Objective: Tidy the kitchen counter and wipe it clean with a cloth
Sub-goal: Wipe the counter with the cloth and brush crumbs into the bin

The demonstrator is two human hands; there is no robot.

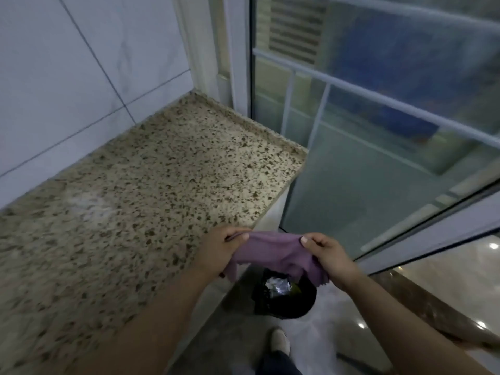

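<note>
A purple cloth (pixel 273 253) is stretched between my two hands just past the front right corner of the speckled granite counter (pixel 151 185). My left hand (pixel 219 249) pinches its left end at the counter's edge. My right hand (pixel 328 254) grips its right end, off the counter. The cloth's lower part hangs down over a black bin (pixel 286 299) on the floor. A pale smear (pixel 89 204) shows on the counter's left part.
White tiled wall (pixel 81 77) backs the counter. A glass sliding door with white rails (pixel 378 117) stands to the right. The bin holds crumpled foil (pixel 276 285). My shoe (pixel 280 341) rests on the glossy floor below.
</note>
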